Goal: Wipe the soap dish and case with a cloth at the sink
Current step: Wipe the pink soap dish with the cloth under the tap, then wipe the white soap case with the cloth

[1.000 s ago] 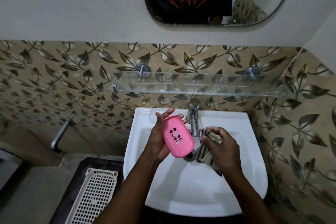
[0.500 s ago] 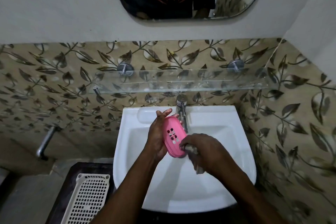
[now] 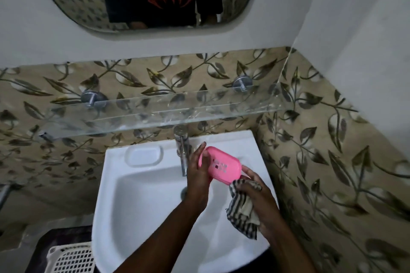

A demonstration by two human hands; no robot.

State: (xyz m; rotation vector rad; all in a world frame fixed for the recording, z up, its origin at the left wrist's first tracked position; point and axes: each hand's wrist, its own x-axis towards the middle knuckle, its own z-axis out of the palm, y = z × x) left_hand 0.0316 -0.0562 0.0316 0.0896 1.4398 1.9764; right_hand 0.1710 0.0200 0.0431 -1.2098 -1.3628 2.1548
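Leaf-patterned tiles back a clear glass shelf [image 3: 164, 113] above the white ceramic sink [image 3: 124, 197], with a white plastic lattice basket [image 3: 71, 258] at lower left and a chrome tap [image 3: 182, 150] at the basin's rear. Over the bowl, the left hand [image 3: 198, 173] grips the pink oval plastic soap dish [image 3: 220, 165] by its end, perforated face up. Just right, the right hand [image 3: 259, 201] clutches a bunched striped cloth [image 3: 241, 206], its fingertips touching the dish's lower edge. Wiping looks midway; next, the cloth likely needs pressing across the pink face.
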